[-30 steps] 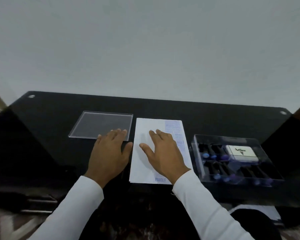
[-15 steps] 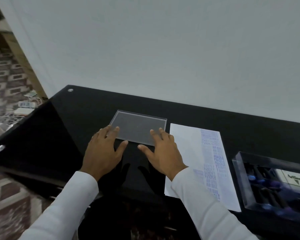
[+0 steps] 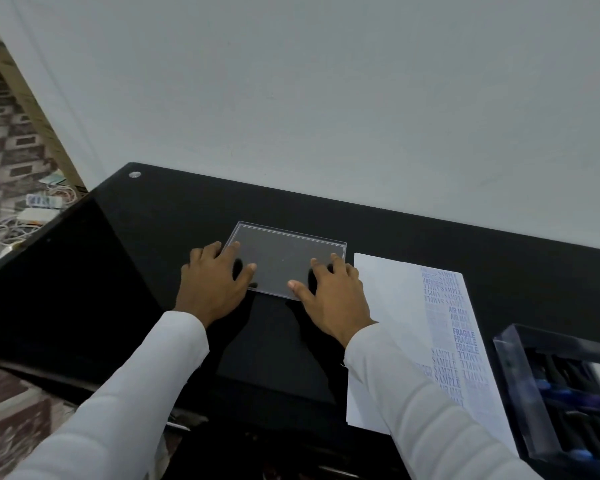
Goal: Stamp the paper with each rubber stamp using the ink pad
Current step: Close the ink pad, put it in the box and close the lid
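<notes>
Clear acrylic is what I have under both hands now: the flat transparent lid (image 3: 284, 259), thin, square-cornered and glossy, lies on the black worktop (image 3: 153, 216). A second ago my hands lay spread flat, the right one on the paper; both have since swung left onto the lid. My left hand (image 3: 215, 285) rests on its left end and my right hand (image 3: 329, 292) on its right end, fingers spread and nearly straight, pressing or touching rather than gripping.

I judge the stamping is finished or nearly so, and I am about to take the lid back to its box. The paper (image 3: 388, 323), matte white, lies just right of the lid, its right margin crowded with blue-violet prints reading SAMPLE, AIR MAIL and FRAGILE. The clear plastic stamp box (image 3: 520, 379) sits at the far right, open, dark stamp handles blurred inside; I cannot make out the ink pad here.
</notes>
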`<state>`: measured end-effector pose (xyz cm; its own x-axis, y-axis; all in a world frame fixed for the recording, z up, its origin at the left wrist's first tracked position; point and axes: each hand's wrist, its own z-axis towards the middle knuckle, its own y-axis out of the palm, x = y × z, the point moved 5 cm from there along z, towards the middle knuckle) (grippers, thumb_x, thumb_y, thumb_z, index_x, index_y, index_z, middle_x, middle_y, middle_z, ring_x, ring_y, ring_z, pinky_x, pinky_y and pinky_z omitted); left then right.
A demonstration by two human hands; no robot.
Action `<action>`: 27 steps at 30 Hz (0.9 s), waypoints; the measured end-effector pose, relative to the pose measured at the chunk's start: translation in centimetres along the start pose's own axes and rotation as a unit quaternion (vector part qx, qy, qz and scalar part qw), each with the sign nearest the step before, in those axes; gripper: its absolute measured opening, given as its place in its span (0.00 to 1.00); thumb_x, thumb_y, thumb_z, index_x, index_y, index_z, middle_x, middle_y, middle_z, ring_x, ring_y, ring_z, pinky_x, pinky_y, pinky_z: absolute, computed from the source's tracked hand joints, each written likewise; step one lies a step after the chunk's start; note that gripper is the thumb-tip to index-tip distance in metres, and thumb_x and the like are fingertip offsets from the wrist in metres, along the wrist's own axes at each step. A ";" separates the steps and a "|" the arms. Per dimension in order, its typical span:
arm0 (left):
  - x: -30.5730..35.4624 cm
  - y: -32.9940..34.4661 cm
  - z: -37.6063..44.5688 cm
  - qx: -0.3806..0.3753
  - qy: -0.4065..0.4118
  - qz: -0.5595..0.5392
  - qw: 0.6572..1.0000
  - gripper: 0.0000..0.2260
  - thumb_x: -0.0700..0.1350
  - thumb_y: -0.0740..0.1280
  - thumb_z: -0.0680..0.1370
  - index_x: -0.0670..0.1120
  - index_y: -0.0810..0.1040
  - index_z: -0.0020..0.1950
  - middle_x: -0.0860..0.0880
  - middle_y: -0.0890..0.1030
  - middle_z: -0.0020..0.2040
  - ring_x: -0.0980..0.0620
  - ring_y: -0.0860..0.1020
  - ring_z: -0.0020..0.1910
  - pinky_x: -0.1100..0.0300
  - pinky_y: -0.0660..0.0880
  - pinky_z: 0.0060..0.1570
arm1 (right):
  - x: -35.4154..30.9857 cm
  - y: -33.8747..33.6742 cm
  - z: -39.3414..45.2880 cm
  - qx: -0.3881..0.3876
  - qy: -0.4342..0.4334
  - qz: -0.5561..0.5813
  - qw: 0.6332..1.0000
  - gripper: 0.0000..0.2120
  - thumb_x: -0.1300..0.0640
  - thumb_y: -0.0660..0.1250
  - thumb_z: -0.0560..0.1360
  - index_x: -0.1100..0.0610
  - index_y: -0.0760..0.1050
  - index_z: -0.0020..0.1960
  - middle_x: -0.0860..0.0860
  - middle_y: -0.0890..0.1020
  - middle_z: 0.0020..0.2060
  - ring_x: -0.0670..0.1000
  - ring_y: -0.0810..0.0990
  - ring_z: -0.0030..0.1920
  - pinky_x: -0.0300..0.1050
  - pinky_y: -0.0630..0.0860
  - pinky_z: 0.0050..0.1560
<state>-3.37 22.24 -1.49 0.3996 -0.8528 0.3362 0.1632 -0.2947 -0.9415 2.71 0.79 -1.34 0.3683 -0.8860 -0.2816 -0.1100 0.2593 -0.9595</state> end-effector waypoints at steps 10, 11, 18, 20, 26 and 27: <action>0.1 0.1 2.3 0.008 0.001 0.024 1.000 0.27 0.63 0.60 0.81 0.52 0.67 0.77 0.45 0.72 0.72 0.40 0.67 0.69 0.42 0.69 0.64 | -0.4 0.3 1.1 0.029 0.018 -0.044 0.998 0.36 0.28 0.50 0.77 0.52 0.69 0.72 0.54 0.68 0.72 0.58 0.64 0.69 0.54 0.67 0.67; 0.1 0.1 2.5 0.008 0.000 0.023 1.000 0.27 0.63 0.60 0.81 0.52 0.68 0.76 0.44 0.73 0.71 0.40 0.67 0.68 0.43 0.69 0.64 | -0.4 0.3 1.1 0.032 0.021 -0.039 0.999 0.36 0.28 0.50 0.77 0.52 0.70 0.72 0.54 0.68 0.71 0.58 0.64 0.69 0.54 0.67 0.67; -0.4 -0.2 2.7 0.019 -0.025 -0.021 0.999 0.25 0.60 0.64 0.81 0.51 0.71 0.75 0.41 0.71 0.68 0.39 0.67 0.65 0.45 0.71 0.62 | -0.9 0.2 1.2 0.082 0.044 0.001 0.996 0.28 0.34 0.54 0.79 0.53 0.79 0.62 0.54 0.70 0.68 0.56 0.66 0.65 0.51 0.69 0.64; -0.5 -0.3 2.6 0.019 -0.036 -0.025 0.999 0.25 0.60 0.66 0.80 0.51 0.71 0.74 0.41 0.69 0.66 0.40 0.68 0.63 0.46 0.71 0.62 | -0.9 0.2 1.2 0.110 0.047 0.018 0.993 0.24 0.38 0.56 0.80 0.54 0.79 0.62 0.54 0.70 0.67 0.56 0.65 0.64 0.49 0.70 0.62; -0.8 -1.2 1.3 0.019 -0.072 -0.120 0.990 0.24 0.57 0.70 0.78 0.51 0.72 0.72 0.42 0.65 0.65 0.40 0.73 0.61 0.47 0.74 0.62 | -0.7 -0.3 0.3 0.163 0.050 0.125 0.977 0.08 0.58 0.64 0.80 0.56 0.81 0.55 0.55 0.67 0.63 0.54 0.65 0.60 0.44 0.74 0.57; -0.7 -1.4 1.1 0.017 -0.076 -0.135 0.988 0.25 0.56 0.71 0.78 0.51 0.72 0.73 0.42 0.65 0.66 0.39 0.74 0.61 0.47 0.74 0.62 | -0.6 -0.6 0.1 0.174 0.058 0.139 0.973 0.08 0.59 0.65 0.79 0.57 0.82 0.55 0.56 0.67 0.63 0.55 0.65 0.60 0.44 0.75 0.56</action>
<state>-2.94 23.75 -0.41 0.4684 -0.6691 0.5771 0.3110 -0.4865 -0.8165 2.63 1.18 -0.58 0.2598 -0.7958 -0.5469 0.1366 0.5910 -0.7951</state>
